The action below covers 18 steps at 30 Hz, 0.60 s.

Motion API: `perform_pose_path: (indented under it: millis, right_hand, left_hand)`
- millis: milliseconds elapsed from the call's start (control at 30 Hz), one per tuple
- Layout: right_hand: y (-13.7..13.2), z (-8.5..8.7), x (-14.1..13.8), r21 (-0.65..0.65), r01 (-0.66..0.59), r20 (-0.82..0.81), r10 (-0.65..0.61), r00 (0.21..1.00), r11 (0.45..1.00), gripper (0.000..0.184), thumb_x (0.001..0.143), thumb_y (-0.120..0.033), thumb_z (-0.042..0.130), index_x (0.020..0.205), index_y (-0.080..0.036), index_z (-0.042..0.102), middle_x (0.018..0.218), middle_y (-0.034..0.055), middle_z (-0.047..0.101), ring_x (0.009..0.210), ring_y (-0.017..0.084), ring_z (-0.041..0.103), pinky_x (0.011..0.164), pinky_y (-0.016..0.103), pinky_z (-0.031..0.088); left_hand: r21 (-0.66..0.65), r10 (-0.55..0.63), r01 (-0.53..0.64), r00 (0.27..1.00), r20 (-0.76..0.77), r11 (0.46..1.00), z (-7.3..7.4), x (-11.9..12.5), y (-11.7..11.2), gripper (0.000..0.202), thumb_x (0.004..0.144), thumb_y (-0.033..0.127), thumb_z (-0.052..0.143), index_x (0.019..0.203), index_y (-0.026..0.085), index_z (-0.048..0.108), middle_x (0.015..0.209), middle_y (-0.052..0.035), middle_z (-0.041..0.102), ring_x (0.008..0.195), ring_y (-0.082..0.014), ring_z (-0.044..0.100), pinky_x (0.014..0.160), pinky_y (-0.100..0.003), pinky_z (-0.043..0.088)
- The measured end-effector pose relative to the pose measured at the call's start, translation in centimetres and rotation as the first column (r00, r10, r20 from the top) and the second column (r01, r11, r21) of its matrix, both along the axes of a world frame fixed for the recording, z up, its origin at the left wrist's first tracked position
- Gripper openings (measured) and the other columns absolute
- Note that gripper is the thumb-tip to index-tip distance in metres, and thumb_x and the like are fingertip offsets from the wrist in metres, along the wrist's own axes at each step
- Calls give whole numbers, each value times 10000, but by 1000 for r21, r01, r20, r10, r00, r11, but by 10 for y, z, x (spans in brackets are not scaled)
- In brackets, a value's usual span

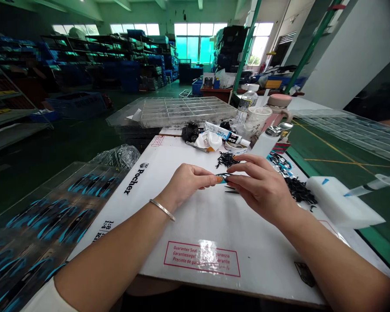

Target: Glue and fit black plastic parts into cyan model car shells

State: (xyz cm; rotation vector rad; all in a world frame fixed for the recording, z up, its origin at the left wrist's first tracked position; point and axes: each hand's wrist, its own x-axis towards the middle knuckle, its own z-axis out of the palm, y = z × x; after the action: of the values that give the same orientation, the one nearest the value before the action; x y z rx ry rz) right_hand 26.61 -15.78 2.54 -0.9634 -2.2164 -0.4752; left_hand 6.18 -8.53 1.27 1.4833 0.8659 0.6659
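Between my two hands, above the white board, is a small blue-and-black part (pixel 223 178), mostly covered by fingers. My left hand (pixel 195 178), with a silver bangle at the wrist, pinches its left end between thumb and forefinger. My right hand (pixel 260 184) has its thumb and fingers closed at the right end, other fingers lifted. Dark pointed tweezers (pixel 231 190) show just below the fingers, partly hidden by my right hand. Behind the hands lies a pile of small black pieces (pixel 225 159); another black pile (pixel 300 190) lies right of my right hand.
A white printed board (pixel 195 225) forms the work surface. A syringe (pixel 370 186) rests on a white foam block (pixel 341 201) at right. Glue tube (pixel 227 134), white bottle (pixel 267 141) and cup (pixel 259 117) stand behind. Trays of blue-black parts (pixel 52 216) lie left. A person sits far left.
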Motion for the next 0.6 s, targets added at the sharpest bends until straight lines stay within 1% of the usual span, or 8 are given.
perform_pose_path:
  millis: [200, 300, 367, 467, 533, 600]
  right_hand:
    - [-1, 0, -8, 92, 5, 55, -10, 998, 996, 153, 868, 0, 623, 965, -115, 650, 1026, 80, 659, 1147, 292, 536, 920, 410, 518]
    - [0, -2, -13, 134, -13, 68, 4, 998, 991, 183, 846, 42, 614, 956, -103, 635, 1008, 78, 662, 1151, 286, 539, 924, 385, 520]
    - [2, -5, -14, 137, -26, 73, 16, 997, 990, 185, 846, 54, 599, 953, -93, 631, 1005, 80, 660, 1147, 278, 540, 914, 370, 524]
    - [5, -9, -12, 89, -33, 56, 28, 998, 995, 183, 850, 55, 572, 925, -97, 640, 1007, 79, 653, 1150, 279, 533, 914, 380, 523]
    - [6, -10, -8, 22, -14, 27, 13, 1000, 1000, 154, 874, 6, 579, 904, -122, 659, 1030, 70, 650, 1177, 293, 514, 930, 413, 513]
    - [5, -9, -5, -42, 15, -7, -15, 1000, 999, 114, 904, -74, 600, 903, -154, 681, 1086, 64, 643, 1219, 308, 484, 951, 447, 497]
  left_hand:
    - [-58, -30, 34, 998, 56, 998, 3, -3, -1, 381, 671, 484, 807, 818, 134, 773, 819, -86, 713, 812, -177, 625, 758, -290, 474]
    - [-106, -52, 60, 996, 77, 993, 2, -4, 1, 371, 679, 489, 803, 810, 143, 775, 816, -84, 719, 791, -168, 634, 740, -281, 477]
    - [-133, -60, 71, 995, 81, 989, 0, -4, 2, 365, 675, 489, 806, 804, 149, 777, 809, -83, 723, 785, -165, 637, 731, -277, 474]
    - [-114, -58, 65, 996, 68, 991, -3, -4, 4, 351, 677, 468, 809, 822, 150, 782, 833, -87, 730, 801, -169, 634, 738, -282, 471]
    - [-57, -44, 47, 998, 46, 997, -5, -3, 5, 344, 668, 437, 821, 857, 151, 784, 877, -94, 739, 847, -185, 636, 754, -291, 468]
    - [2, -29, 29, 999, 24, 1000, -6, -2, 5, 360, 657, 409, 833, 913, 162, 783, 931, -95, 747, 910, -210, 642, 776, -300, 465]
